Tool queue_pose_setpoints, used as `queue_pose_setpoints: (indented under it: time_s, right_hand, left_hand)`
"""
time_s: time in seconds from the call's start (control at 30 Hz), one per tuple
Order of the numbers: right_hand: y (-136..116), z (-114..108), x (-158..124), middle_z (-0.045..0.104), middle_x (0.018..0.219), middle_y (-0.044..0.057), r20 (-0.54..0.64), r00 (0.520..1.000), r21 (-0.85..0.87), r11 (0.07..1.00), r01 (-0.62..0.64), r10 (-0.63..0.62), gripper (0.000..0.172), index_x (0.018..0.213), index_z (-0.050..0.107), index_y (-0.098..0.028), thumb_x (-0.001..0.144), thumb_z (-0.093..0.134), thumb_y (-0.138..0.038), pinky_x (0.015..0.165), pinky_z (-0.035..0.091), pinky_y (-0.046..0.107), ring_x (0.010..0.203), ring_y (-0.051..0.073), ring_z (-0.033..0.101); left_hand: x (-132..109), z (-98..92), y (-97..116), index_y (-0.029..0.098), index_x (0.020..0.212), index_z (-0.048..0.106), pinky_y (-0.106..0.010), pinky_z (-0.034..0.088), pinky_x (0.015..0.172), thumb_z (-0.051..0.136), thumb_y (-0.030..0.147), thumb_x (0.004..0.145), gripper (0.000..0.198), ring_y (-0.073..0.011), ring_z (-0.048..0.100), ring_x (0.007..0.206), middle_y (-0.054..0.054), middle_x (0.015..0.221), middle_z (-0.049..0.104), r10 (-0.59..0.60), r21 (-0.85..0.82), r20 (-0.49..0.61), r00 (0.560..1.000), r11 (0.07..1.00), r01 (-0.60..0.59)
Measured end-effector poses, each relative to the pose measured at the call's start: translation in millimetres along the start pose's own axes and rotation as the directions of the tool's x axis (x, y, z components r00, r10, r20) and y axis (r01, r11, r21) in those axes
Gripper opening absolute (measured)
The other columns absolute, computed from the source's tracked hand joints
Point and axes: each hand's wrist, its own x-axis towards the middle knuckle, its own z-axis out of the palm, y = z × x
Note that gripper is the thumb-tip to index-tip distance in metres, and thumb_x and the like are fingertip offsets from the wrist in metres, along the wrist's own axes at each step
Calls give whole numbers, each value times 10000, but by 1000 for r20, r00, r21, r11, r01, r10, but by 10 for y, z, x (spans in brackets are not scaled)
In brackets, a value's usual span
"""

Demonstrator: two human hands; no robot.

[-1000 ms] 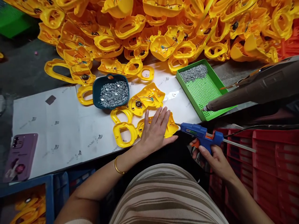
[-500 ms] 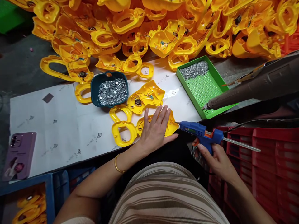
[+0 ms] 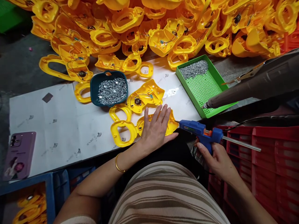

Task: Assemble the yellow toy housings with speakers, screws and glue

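My left hand (image 3: 155, 129) lies flat, fingers stretched out, on a yellow plastic shell (image 3: 172, 124) at the near edge of the white work board (image 3: 65, 124). My right hand (image 3: 215, 157) grips a blue hot-glue gun (image 3: 199, 130) with an orange trigger. Its nozzle points left and sits just beside the shell's right edge. A second yellow shell with a small speaker and wires (image 3: 144, 96) lies just behind my left hand. Two yellow ring-shaped handles (image 3: 122, 124) lie to the left of it.
A teal bowl of small metal screws (image 3: 109, 88) and a green tray with screws (image 3: 201, 84) sit on the board. A big heap of yellow shells (image 3: 163, 28) fills the back. A purple phone (image 3: 20, 154) lies left; red crates (image 3: 268, 168) stand right. A grey-brown tool (image 3: 257, 87) reaches in from the right.
The view has shifted slightly. My left hand stays flat on the shell, and the glue gun has edged a little up toward the shell's edge.
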Motion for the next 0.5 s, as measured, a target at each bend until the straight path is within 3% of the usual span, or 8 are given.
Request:
queue_pose_setpoints:
  time_s: [0.17,0.27,0.37,0.43,0.5]
  right_hand:
    - [-54,-15,-20,489,531,17,0,1000,-38,999,9,-9,434,652,516,-202,911,466,-547,410,278,263,471,133,437]
    - [-71,-30,-34,500,531,17,6,999,3,1000,-31,31,418,651,514,-206,887,517,-551,409,299,257,470,133,451]
    - [-74,-59,-36,566,572,16,125,984,275,949,-154,124,384,830,581,-188,873,540,-568,400,358,245,454,133,486]
    - [-66,-84,-26,579,573,6,266,957,508,827,-242,117,386,924,569,-185,890,513,-566,370,344,231,405,115,459]
    - [-55,-101,2,578,569,-4,336,941,655,709,-261,36,373,970,544,-186,911,484,-550,355,313,216,371,95,423]
  left_hand:
    - [11,-7,5,89,1491,311,-610,-38,1179,574,598,844,864,-338,285,1433,-173,1551,315,-5,-9,7,1000,1000,5]
    - [29,-17,-7,102,1487,326,-604,-35,1181,586,600,834,861,-342,305,1421,-174,1544,332,-19,-32,19,1000,999,19]
    - [15,-26,-39,119,1489,326,-601,-24,1181,607,597,822,868,-346,330,1406,-174,1531,360,-15,-58,26,1000,998,17]
    - [-22,-33,-78,129,1487,329,-603,-26,1177,618,604,814,874,-347,322,1408,-173,1526,369,7,-70,26,1000,997,-6]
    - [-56,-43,-141,136,1477,345,-597,-14,1177,620,644,792,897,-348,304,1416,-176,1525,370,42,-81,19,999,996,-41]
